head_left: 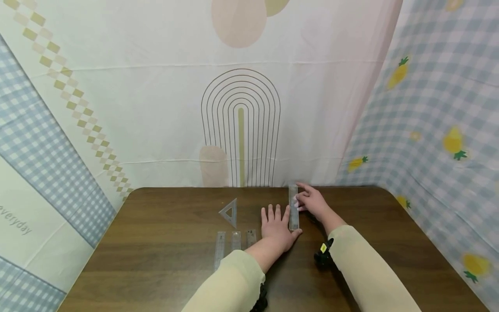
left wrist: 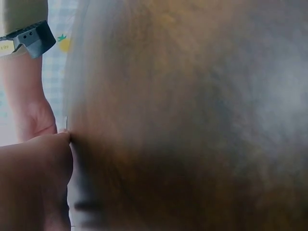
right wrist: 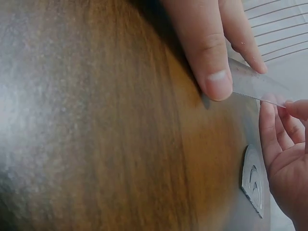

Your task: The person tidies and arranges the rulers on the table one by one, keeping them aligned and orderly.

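Backdrop: patterned cloth sheets (head_left: pixel 163 108) hang behind and to both sides of the worktop, beyond the hands.
Worktop: dark brown wood-grain worktop (head_left: pixel 390 242); both hands rest on its far middle part.
Arms: pale yellow sleeves (head_left: pixel 366 268) reach in from the near edge; a small black device (head_left: pixel 322 253) sits at the right wrist.
Left hand: the left hand (head_left: pixel 277 229) lies flat, palm down, fingers straight and a little spread, its thumb side just beside the near end of the long ruler.
Right hand: the right hand (head_left: pixel 312 203) sits at the right of the long ruler, thumb and fingertips pinching its edge near the far half; the right wrist view shows the thumb (right wrist: pixel 211 72) pressed on the clear strip.
Long ruler: a clear plastic ruler (head_left: pixel 293 208) lies between the two hands, running away from the person, touching both.
Triangle: a clear set square (head_left: pixel 229 212) lies to the left of the left hand, apart from it.
Short rulers: three clear strips (head_left: pixel 235 242) lie side by side, left of the left wrist and nearer the person than the triangle.
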A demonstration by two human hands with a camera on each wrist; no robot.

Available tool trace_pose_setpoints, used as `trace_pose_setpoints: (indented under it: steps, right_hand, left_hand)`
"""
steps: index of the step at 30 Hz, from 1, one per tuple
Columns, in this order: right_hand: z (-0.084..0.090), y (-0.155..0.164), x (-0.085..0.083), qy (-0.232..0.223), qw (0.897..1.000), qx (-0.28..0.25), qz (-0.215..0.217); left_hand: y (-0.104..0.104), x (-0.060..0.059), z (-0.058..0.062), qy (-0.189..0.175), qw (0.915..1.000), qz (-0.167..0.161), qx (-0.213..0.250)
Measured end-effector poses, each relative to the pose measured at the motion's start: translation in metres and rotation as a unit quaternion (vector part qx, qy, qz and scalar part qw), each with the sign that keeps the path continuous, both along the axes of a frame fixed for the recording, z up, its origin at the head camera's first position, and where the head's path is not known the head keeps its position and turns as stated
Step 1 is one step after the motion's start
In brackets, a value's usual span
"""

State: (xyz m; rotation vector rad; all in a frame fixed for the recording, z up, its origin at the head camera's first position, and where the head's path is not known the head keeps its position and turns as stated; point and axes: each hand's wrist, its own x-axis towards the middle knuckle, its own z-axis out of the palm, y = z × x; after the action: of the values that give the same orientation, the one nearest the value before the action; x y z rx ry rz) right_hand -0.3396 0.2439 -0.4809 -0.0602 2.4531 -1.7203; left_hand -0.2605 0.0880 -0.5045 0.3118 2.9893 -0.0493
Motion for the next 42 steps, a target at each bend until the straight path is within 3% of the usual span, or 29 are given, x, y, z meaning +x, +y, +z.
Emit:
trace_pose_setpoints:
  steps: [16,42]
  right_hand:
    - [-0.006,-0.007,0.004,-0.021,1.0,-0.019,-0.01]
    - [-0.007,-0.015,0.03,-0.021,0.996,-0.087,-0.014]
  left_hand:
    - [-0.008,0.002,-0.002,0.018,0.9998,-0.008,0.002]
    - [-0.028,0.026,0.013,0.037,0.9985,-0.038,-0.012]
